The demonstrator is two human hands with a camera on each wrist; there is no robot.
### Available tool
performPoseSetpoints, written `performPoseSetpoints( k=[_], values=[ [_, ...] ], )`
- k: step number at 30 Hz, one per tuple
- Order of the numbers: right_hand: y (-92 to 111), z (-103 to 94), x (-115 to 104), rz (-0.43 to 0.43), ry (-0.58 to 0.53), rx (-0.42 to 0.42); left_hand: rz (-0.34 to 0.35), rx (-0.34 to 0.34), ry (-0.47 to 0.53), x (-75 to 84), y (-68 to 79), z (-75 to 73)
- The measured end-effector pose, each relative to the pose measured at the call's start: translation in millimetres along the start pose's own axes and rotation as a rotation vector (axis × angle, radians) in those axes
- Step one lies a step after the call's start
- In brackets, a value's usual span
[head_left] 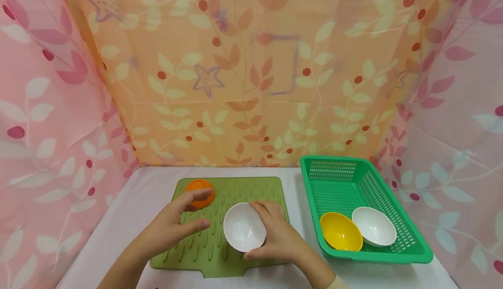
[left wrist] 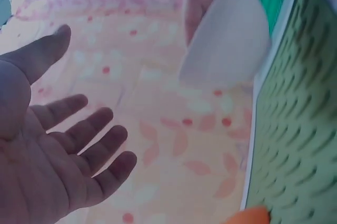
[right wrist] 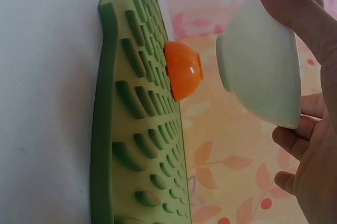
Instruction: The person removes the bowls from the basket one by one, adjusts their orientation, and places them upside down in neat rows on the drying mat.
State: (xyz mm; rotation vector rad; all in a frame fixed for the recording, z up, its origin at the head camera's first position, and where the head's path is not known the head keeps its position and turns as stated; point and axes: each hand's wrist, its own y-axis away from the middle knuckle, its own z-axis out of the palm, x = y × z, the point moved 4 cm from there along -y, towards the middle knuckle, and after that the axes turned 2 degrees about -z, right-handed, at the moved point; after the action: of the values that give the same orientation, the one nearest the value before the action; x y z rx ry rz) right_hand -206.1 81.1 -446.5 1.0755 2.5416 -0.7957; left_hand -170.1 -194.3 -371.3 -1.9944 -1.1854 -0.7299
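Observation:
My right hand grips a small white bowl by its rim, thumb on one side and fingers on the other. The right wrist view shows this bowl lifted above the green drying mat, its mouth facing up. To its left, my left hand hovers over the mat with fingers spread and nothing in it; its bare palm shows in the left wrist view. An orange bowl lies upside down at the mat's far left, partly behind the left fingers.
At the right stands a green basket with slotted walls. Inside its near end a yellow bowl and another white bowl lie side by side, mouths up. Patterned cloth walls off the back and both sides of the white-covered table.

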Motion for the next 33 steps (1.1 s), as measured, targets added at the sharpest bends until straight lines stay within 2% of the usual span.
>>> performPoseSetpoints(
  k=[5, 11, 16, 20, 24, 33],
  values=[
    [0.0, -4.0, 1.4, 0.043, -0.033, 0.0, 0.038, 0.024, 0.011, 10.6, -0.3, 16.6],
    [-0.5, -8.5, -0.9, 0.014, -0.016, 0.051, -0.037, 0.019, -0.036, 8.7, 1.2, 33.4],
    [-0.1, -12.3, -2.4, -0.014, 0.01, 0.083, -0.04, 0.024, -0.007, 11.8, 3.1, 40.7],
    [-1.2, -13.5, -3.1, -0.015, 0.009, 0.079, -0.121, 0.037, 0.012, 7.5, 3.1, 46.1],
    [-1.9, -15.0, -3.6, -0.01, -0.001, 0.074, -0.194, 0.016, 0.043, 0.0, 0.4, 51.6],
    [-1.3, -16.1, -2.1, 0.019, -0.035, 0.066, -0.239, -0.042, 0.153, -17.1, -4.9, 58.4]
  ],
)
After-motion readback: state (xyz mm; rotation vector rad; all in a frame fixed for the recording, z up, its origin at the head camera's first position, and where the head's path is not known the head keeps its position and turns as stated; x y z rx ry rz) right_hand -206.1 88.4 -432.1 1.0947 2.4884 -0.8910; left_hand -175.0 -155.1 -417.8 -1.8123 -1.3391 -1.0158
